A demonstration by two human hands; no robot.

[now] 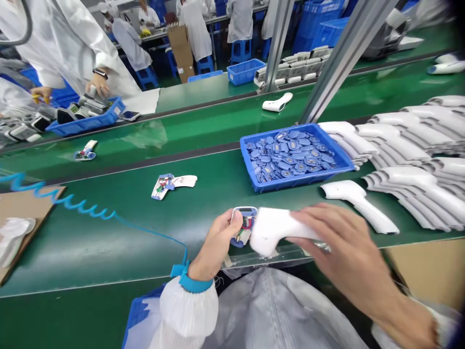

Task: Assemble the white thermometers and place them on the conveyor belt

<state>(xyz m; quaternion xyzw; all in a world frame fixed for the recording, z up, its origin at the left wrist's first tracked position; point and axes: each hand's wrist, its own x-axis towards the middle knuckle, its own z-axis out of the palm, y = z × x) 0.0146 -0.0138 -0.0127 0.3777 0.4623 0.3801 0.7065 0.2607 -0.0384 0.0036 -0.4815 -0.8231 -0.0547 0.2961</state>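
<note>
My left hand (220, 237), with a blue wrist strap (196, 281) at its cuff, grips an opened thermometer half (244, 227) whose wiring and blue-rimmed screen end show. Close beside it, my right hand (337, 242) holds a white thermometer shell half (274, 230) by its handle, slightly blurred. The shell overlaps the right side of the opened half; whether they touch I cannot tell. Left of my hands, another opened thermometer half (172, 184) with wires and blue parts lies on the green bench. A loose white shell half (359, 201) rests to the right.
A blue tray (254, 182) of small blue parts stands behind my hands. Stacked white shells (417, 184) fill the right. A coiled blue cord (83, 208) crosses the left side. Metal posts (345, 63) rise beyond the tray. A co-worker's hand (98, 85) is over a blue bin (87, 123).
</note>
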